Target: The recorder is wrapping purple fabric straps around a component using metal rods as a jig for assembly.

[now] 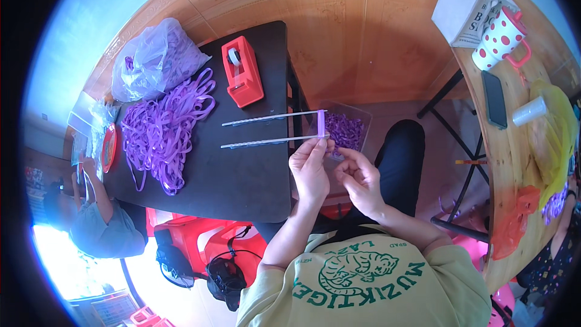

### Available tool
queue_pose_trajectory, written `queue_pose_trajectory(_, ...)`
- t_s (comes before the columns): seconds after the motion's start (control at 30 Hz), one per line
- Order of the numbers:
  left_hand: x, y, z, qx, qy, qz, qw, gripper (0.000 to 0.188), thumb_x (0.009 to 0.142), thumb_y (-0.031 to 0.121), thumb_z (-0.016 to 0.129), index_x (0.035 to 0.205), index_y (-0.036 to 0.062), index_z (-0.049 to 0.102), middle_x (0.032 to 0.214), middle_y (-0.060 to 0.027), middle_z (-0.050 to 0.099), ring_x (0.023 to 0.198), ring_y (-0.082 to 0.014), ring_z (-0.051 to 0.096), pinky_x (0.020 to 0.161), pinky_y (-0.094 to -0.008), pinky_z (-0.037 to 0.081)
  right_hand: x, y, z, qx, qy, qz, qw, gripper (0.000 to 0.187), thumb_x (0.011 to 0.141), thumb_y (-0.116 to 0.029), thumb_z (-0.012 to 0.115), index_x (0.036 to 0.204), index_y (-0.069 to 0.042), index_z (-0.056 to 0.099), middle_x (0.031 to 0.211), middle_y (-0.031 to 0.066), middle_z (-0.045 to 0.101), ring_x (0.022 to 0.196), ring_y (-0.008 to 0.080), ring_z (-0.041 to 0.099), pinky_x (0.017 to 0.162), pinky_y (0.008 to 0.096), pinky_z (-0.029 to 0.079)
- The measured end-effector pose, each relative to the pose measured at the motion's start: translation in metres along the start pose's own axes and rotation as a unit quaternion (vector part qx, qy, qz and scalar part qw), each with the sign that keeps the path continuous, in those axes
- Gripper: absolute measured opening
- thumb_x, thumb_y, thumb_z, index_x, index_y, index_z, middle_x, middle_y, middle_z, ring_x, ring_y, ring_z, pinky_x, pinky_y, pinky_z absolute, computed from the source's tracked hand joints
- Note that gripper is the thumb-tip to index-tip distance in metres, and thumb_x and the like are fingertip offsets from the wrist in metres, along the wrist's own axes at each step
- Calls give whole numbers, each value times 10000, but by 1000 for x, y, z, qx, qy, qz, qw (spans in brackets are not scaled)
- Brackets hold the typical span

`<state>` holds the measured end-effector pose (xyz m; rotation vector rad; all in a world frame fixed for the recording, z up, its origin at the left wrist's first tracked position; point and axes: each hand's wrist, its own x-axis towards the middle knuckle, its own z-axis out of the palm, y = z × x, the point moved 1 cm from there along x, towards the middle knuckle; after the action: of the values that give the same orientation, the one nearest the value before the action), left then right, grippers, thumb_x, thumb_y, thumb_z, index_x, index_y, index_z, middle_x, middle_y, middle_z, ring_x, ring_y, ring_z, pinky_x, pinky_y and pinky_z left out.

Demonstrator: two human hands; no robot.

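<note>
Two thin metal rods (266, 118) lie side by side and jut past the right edge of the dark table. A purple ribbon (321, 123) spans their ends as a short flat band. My left hand (311, 166) pinches this ribbon at the tip of the nearer rod. Just right of it is my right hand (361, 180), its fingers bent and apart, with nothing visible in them. Below the rod ends, a clear plastic bin (366, 122) holds a heap of small purple ribbon pieces (345, 131).
On the dark table (242, 191) are a loose pile of purple ribbon (163, 130), a stuffed plastic bag (156, 60) and a red tape dispenser (243, 72). A wooden table (511, 163) at right bears a phone (495, 99) and a dotted cup (499, 39). People sit at both sides.
</note>
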<state>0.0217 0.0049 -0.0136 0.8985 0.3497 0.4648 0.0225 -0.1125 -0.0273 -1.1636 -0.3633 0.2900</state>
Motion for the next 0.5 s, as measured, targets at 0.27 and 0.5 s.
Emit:
queue_pose_trajectory(0.27,-2,8,4,-15,19,-40,999,137,879,56,578,954,-31,653,848,-122,663,757,-163,613,680,-253,448,3,-2,-22,-14,10,31,999,420,832,116,502,1241,33,464,849,68,576,751,82,534,671,202,432)
queue_pose_trajectory(0.5,-4,22,7,-63,9,-97,993,221,930,215,496,936,12,584,869,-102,629,815,-186,599,721,-290,436,56,-42,-28,-131,42,-16,990,217,860,10,600,1077,16,595,836,23,617,718,45,543,628,180,430)
